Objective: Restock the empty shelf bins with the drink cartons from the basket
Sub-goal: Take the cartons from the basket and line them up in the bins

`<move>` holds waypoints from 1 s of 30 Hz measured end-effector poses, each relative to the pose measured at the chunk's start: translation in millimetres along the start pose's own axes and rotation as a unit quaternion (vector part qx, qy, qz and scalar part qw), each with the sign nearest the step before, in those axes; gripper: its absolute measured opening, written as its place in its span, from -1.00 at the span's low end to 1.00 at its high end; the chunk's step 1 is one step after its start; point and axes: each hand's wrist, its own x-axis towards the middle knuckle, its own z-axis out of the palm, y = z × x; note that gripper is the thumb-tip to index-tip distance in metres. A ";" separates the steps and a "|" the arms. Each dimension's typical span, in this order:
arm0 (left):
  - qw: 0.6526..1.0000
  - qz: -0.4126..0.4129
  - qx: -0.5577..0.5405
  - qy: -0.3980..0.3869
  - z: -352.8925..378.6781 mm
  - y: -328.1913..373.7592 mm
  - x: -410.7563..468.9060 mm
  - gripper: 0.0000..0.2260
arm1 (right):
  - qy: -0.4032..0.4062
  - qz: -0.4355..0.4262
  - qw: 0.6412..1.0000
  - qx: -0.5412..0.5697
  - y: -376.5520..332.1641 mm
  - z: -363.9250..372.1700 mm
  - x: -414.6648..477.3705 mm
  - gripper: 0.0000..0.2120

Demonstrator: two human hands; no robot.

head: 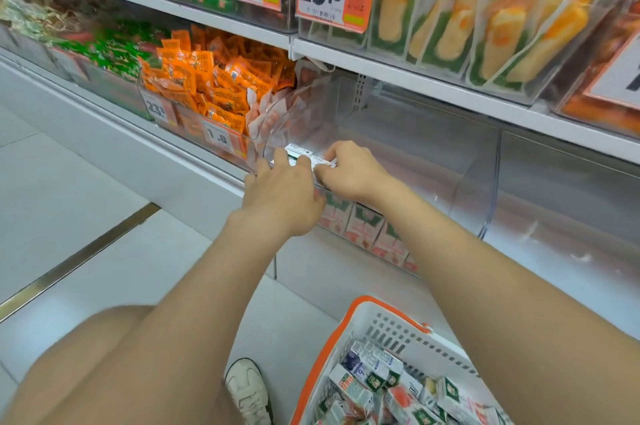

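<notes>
Both hands reach over the front lip of a clear shelf bin (474, 182). My left hand (282, 196) and my right hand (349, 170) hold a small white and green drink carton (304, 156) between their fingers at the bin's left end. Pink and white cartons (363, 228) stand in a row behind the bin's front wall below my hands. A white basket with an orange rim (323, 352) sits on the floor at lower right, holding several mixed drink cartons (377, 379).
Left of the clear bin lie bins of orange snack packets (214, 85) and green packets (114, 50) with price tags. The upper shelf carries bagged goods (502, 19) and price signs. My knee and white shoe (247, 390) are beside the basket on the tiled floor.
</notes>
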 end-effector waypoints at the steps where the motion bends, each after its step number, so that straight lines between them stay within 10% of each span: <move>1: 1.000 0.002 0.011 0.006 0.4 0.8 -1.5 -0.56 | -0.011 -0.010 1.000 -0.017 1.6 -2.0 -0.8 -0.72; 8: 0.983 0.095 0.017 0.157 4.8 26.0 -29.0 -0.73 | 0.186 -0.141 0.972 -0.011 14.5 -20.4 -77.1 -0.70; 11: 0.984 0.156 -0.053 0.061 22.7 41.5 -49.6 -0.81 | 0.216 -0.141 0.966 -0.010 27.6 -19.0 -152.1 -0.80; 19: 0.894 0.300 0.108 -0.316 127.7 85.1 -101.9 -0.81 | -0.073 0.005 0.990 -0.123 143.5 50.6 -273.6 -0.76; 25: 0.857 0.291 0.190 -0.380 214.7 79.2 -120.0 -0.91 | -0.272 0.060 0.941 -0.192 223.5 92.9 -318.0 -0.73; 30: 0.872 0.282 0.208 -0.343 246.5 71.2 -128.7 -0.70 | -0.255 0.091 0.940 -0.206 256.6 126.3 -321.4 -0.77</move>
